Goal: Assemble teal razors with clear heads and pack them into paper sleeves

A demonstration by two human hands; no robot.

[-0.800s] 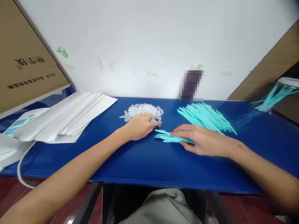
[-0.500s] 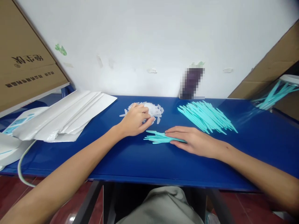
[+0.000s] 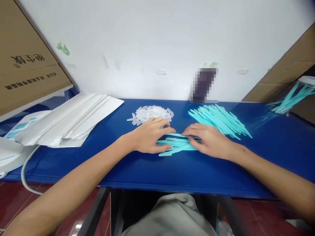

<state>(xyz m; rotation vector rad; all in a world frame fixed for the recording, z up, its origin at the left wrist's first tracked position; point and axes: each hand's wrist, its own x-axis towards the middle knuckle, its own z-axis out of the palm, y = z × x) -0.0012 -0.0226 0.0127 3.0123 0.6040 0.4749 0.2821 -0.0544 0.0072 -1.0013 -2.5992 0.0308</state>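
A small bunch of teal eyebrow razors [image 3: 177, 144] lies spread on the blue table in front of me. My left hand [image 3: 151, 136] is at the left end of the bunch, with thumb and forefinger apart and astride it. My right hand [image 3: 209, 139] curls its fingers over the bunch's right end; the fingertips partly hide what they hold. Behind the left hand is a heap of small translucent white caps [image 3: 150, 112]. A larger pile of teal razors [image 3: 220, 119] lies behind the right hand.
White plastic bags [image 3: 71, 121] lie flat at the left, beside a white device [image 3: 12, 155] with a cable. A large carton [image 3: 31, 62] stands at far left. At far right a clear tub [image 3: 292, 96] holds more teal sticks. A white wall [image 3: 142, 39] closes the back.
My left hand has left the heap of white caps and come right and nearer, to the small bunch. The bunch's razors are more spread. My right hand stays at its right end.
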